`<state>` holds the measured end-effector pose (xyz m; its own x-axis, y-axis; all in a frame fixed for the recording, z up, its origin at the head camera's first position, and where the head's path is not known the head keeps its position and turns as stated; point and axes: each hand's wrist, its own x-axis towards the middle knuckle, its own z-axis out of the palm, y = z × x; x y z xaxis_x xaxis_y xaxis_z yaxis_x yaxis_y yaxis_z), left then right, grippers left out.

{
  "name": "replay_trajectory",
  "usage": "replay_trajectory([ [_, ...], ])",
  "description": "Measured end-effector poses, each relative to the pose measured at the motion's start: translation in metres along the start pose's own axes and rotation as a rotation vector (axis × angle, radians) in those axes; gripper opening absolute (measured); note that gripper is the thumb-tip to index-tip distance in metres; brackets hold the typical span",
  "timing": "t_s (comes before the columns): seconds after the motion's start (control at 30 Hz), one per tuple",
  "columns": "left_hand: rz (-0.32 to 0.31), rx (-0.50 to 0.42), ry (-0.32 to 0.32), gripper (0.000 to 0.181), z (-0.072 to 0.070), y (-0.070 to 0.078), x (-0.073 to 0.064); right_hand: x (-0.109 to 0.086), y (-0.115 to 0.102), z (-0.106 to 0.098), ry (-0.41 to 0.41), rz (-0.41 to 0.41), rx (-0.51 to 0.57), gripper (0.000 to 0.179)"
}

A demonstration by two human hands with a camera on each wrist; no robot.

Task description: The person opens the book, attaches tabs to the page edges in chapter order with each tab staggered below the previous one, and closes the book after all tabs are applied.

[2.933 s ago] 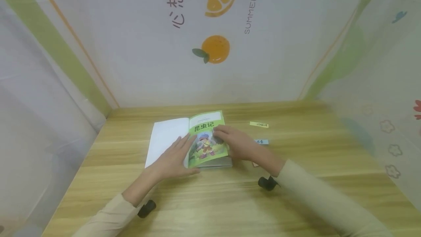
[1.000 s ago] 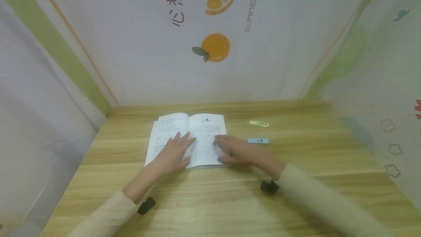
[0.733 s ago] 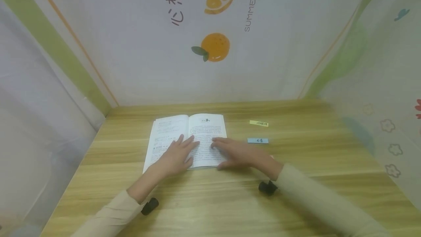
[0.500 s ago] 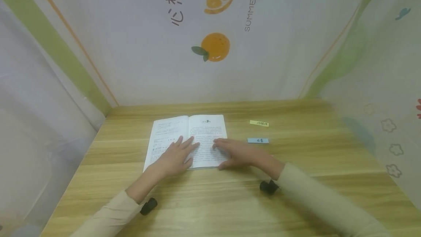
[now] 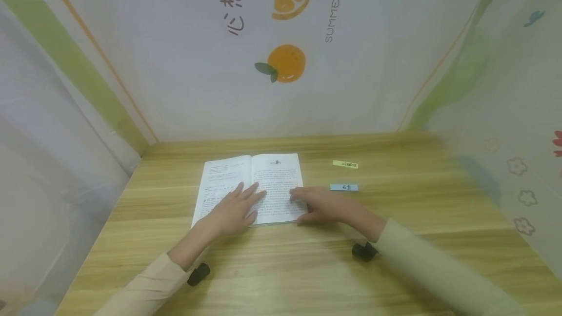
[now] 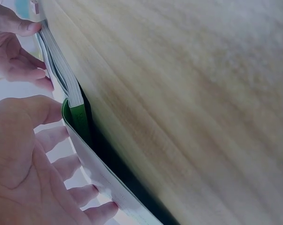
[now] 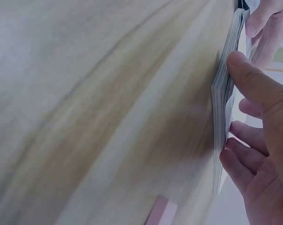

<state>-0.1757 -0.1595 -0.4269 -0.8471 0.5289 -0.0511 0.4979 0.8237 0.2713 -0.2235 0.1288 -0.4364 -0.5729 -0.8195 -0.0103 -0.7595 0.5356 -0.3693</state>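
An open book (image 5: 276,174) with printed text on both pages lies on the table. My left hand (image 5: 234,211) rests with fingers spread on the left page, its fingertips reaching over the middle fold. At the right page's edge is my right hand (image 5: 322,205), thumb near the bottom corner and fingertips on the paper. In the left wrist view, the green spine (image 6: 80,119) shows under the page block. The right wrist view has the thumb against the corner of the page block (image 7: 218,108), the fingers lightly bent along its edge.
A yellow paper strip (image 5: 345,164) and a blue paper strip (image 5: 344,187), both with handwriting, lie right of the book. A pink strip (image 7: 161,211) shows in the right wrist view. A white printed curtain (image 5: 364,77) hangs behind the wooden table (image 5: 281,272).
The green illustrated leaf has been turned to the left, and text pages now face up. The left page has settled flatter. My right hand has drawn back slightly to the right.
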Motion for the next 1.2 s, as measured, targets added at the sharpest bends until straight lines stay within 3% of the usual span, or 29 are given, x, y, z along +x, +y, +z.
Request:
replay_trajectory([
  [0.53, 0.044, -0.032, -0.002, 0.054, 0.001, -0.005, 0.0, -0.001, -0.001, -0.003, 0.015, -0.031, 0.04, 0.032],
  [0.93, 0.069, -0.026, 0.011, 0.053, 0.001, -0.006, 0.0, 0.004, -0.01, -0.003, 0.033, 0.039, -0.038, 0.044],
  [1.2, 0.035, -0.066, 0.03, 0.057, 0.001, -0.001, 0.001, 0.014, -0.006, 0.001, 0.069, 0.053, -0.132, 0.058],
])
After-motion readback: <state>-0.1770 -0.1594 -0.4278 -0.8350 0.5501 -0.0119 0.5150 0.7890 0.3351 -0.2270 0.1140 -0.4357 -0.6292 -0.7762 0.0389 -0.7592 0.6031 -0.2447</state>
